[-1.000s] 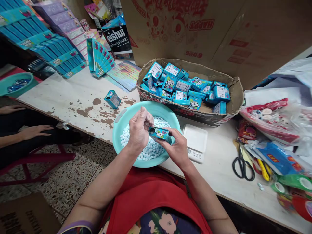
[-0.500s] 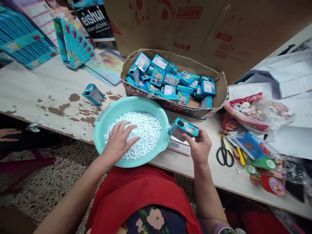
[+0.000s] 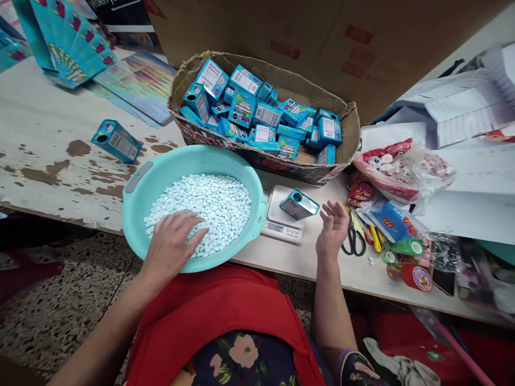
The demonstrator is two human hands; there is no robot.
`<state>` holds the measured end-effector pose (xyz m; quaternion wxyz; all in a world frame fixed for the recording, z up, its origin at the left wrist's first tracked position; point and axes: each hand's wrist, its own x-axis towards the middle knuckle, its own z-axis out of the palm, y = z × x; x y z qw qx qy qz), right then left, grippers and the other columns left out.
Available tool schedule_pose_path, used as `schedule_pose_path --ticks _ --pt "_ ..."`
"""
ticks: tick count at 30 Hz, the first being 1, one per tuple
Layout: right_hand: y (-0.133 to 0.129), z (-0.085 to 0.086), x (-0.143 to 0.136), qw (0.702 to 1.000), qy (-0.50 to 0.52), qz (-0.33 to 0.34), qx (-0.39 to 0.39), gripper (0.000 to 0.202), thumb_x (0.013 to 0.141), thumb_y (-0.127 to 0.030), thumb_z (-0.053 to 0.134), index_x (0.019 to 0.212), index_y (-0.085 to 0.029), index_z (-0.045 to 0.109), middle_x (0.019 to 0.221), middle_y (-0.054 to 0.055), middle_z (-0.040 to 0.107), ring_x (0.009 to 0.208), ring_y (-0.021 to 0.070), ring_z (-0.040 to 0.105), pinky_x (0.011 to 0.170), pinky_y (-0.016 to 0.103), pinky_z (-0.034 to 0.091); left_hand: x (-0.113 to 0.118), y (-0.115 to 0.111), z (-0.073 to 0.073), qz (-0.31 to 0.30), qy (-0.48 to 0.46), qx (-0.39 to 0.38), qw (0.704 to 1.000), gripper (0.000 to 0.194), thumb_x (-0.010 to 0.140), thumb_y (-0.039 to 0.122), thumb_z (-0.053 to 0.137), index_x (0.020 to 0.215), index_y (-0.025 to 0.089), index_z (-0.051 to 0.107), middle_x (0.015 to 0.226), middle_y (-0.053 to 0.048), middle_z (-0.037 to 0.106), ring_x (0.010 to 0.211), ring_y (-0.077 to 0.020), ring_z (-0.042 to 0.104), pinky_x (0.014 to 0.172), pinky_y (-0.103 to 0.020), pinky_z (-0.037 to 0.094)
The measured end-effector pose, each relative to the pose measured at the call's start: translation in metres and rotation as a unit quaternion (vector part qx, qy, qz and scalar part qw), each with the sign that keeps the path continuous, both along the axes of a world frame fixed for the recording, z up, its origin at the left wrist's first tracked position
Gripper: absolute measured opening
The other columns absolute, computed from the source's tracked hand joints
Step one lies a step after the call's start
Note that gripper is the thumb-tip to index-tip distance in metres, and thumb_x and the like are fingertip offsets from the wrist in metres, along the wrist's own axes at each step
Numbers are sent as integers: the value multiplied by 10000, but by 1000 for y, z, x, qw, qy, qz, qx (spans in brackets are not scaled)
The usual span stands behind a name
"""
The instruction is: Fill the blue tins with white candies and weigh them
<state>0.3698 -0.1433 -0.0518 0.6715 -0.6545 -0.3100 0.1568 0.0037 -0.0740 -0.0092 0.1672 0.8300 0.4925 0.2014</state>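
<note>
A turquoise basin [image 3: 137, 236] holds many small pale-blue candies [image 3: 225, 209]. My left hand [image 3: 171, 244] rests on the candies at their near left side, fingers spread and nothing visibly gripped. Right of the basin, a small blue box [image 3: 300, 205] with a dark round hole on top sits on a white digital scale [image 3: 281, 231]. My right hand [image 3: 333, 228] is just right of that box, apart from it, with loosely curled, separated fingers and nothing in them. Another blue box [image 3: 117, 141] lies left of the basin.
Behind the basin, a torn cardboard tray [image 3: 241, 155] holds several blue boxes. Scissors [image 3: 354, 238], a candy bag [image 3: 392, 171], tape rolls [image 3: 410, 246] and papers [image 3: 462, 187] lie to the right. Fanned blue packaging [image 3: 72, 48] stands at the back left.
My right hand has let go of the blue box, which now sits on the scale. My left hand has lowered onto the candies. The view has shifted right.
</note>
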Motion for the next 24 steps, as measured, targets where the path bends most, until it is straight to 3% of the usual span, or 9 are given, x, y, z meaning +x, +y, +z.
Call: schedule_pose_path --ticks 4,7,18,22,24 --pt "-14 -6 17 990 48 -130 -34 476 819 -528 590 1161 -206 513 1145 85 620 941 169 663 848 373 515 -3 2 -4 0 -36 -10 999 274 895 455 515 1030 253 641 1082 -91 682 1086 -313 584 959 -431 378" --pt "-21 -13 24 983 64 -164 -54 493 785 -514 637 1148 -202 516 1114 71 627 907 152 665 820 343 522 -3 3 -3 3 -44 -20 999 305 895 478 503 1011 237 649 1058 -90 691 1047 -310 604 938 -423 393" --pt "-17 -15 22 985 82 -136 -62 460 721 -475 709 1045 -172 590 985 44 665 846 142 670 794 318 525 -1 1 5 32 8 -40 999 353 919 494 445 994 215 648 1057 -65 697 1058 -268 610 940 -400 414" --pt "-14 -14 14 989 77 -112 -59 463 762 -484 671 1098 -185 560 998 44 660 839 143 665 800 328 518 -3 2 1 29 20 -50 998 363 928 497 429 1018 213 638 1074 -72 686 1054 -259 604 922 -376 423" --pt "-12 -13 6 994 58 -78 -49 483 791 -489 636 1157 -194 531 1035 55 652 889 155 657 818 338 511 -1 4 -1 -2 56 -63 996 367 927 483 435 1081 212 627 1110 -82 670 1064 -266 589 903 -373 428"
